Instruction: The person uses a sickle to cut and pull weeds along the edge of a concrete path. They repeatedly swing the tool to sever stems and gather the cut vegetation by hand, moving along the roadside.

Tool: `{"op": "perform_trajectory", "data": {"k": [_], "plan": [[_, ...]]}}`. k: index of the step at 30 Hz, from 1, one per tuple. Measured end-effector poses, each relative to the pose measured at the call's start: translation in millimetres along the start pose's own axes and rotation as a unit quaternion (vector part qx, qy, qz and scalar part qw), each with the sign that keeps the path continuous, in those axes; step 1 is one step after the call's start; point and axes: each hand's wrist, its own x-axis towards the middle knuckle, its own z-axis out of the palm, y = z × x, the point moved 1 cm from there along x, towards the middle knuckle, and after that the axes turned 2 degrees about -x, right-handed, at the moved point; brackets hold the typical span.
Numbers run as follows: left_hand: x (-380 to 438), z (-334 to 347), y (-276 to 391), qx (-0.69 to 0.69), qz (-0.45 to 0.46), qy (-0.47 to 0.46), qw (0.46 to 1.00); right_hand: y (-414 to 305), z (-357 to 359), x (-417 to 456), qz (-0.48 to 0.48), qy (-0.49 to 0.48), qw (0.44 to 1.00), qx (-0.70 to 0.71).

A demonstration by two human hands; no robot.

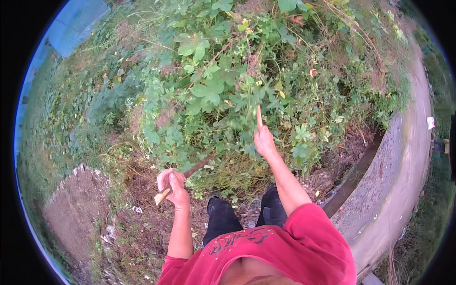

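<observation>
My left hand [174,186] is closed around a wooden stick or tool handle [197,167]. Its pale, cut-looking end juts out behind my fist, and the darker far part runs forward into the plants, where its tip is hidden. My right hand [264,140] reaches farther forward over the leafy vines [208,94]. A slim, straight shape, an extended index finger or a short piece of wood, points ahead from it. The other fingers look curled, and whether they hold anything cannot be made out. Leaves just beyond this hand are blurred.
Dense weeds and vines rise directly before my feet [214,199]. On the right, a dark channel or gap [356,174] runs beside a curved concrete path [386,178]. Bare soil [78,199] lies at left. White litter [136,210] sits on the dry ground.
</observation>
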Motion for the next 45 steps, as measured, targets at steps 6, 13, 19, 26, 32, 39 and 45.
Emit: {"op": "perform_trajectory", "data": {"k": [6, 13, 19, 26, 32, 39, 45], "plan": [[12.4, 6.3, -5.8, -0.015, -0.016, 0.002, 1.0, 81.2, -15.7, -237.3, 0.019, -0.029, 0.995, -0.09], [14.2, 16.7, -15.0, -0.001, -0.007, -0.006, 1.0, 6.3, -135.6, -143.9, -0.082, 0.042, 0.968, -0.233], [10.3, 21.0, -14.7, 0.036, -0.008, 0.02, 0.999, -153.6, -261.4, -7.1, -0.305, 0.282, 0.892, -0.18], [14.0, 43.3, -21.9, -0.011, 0.018, 0.038, 0.999, -87.7, -227.6, 129.2, -0.093, 0.181, 0.949, -0.239], [18.4, 31.9, -24.1, 0.005, 0.012, 0.03, 0.999, 155.1, -124.5, -134.2, 0.064, 0.014, 0.939, -0.338], [23.3, 64.4, -41.5, 0.078, 0.037, -0.035, 0.996, 143.7, -163.5, -234.2, 0.108, 0.066, 0.952, -0.277], [7.7, 47.5, -44.0, 0.115, 0.042, -0.052, 0.991, -14.8, -210.2, -30.5, -0.037, 0.235, 0.962, 0.133]]}}
